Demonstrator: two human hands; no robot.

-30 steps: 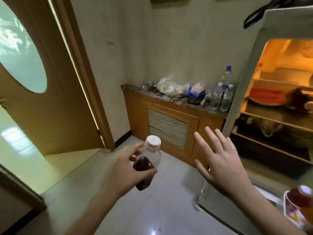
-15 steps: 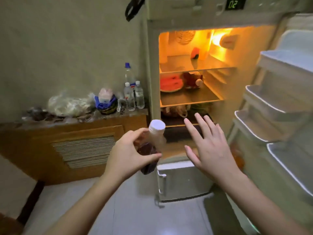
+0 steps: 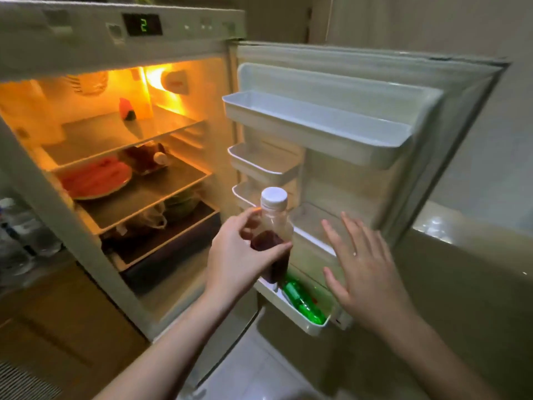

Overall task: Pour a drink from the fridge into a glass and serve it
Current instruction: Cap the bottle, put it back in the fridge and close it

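The bottle (image 3: 274, 235) is in the middle of the view, held upright in front of the open fridge door (image 3: 360, 157). It is clear plastic with a white cap and is about half full of a dark red drink. The left hand (image 3: 239, 255) holds it from the 9 o'clock side, thumb and fingers clamped around the dark part. The right hand (image 3: 363, 267) is at 3 o'clock from the bottle, flat and empty, fingers spread apart, in front of the door shelves.

Just below the bottle, at 5 o'clock, a green bottle (image 3: 302, 301) lies in the lowest door shelf (image 3: 313, 329). The door shelves above it look bare and white.

At 10 o'clock the fridge (image 3: 115, 36) glows yellow inside. A plate of red watermelon (image 3: 96, 180) sits on the middle glass shelf, with a dark bottle lying beside it. A bag (image 3: 153, 216) and something green sit one shelf lower. A green "2" (image 3: 143, 25) shines on the top panel. The floor (image 3: 259, 370) at 6 o'clock is pale shiny tile, and a wooden cabinet (image 3: 43, 321) stands at 8 o'clock.

Half a second ago the view took in the cabinet top with its water bottles and the fridge sat further right. Now the view has swung right, and the door fills the right side. The left hand still grips the bottle and the right hand stays open.
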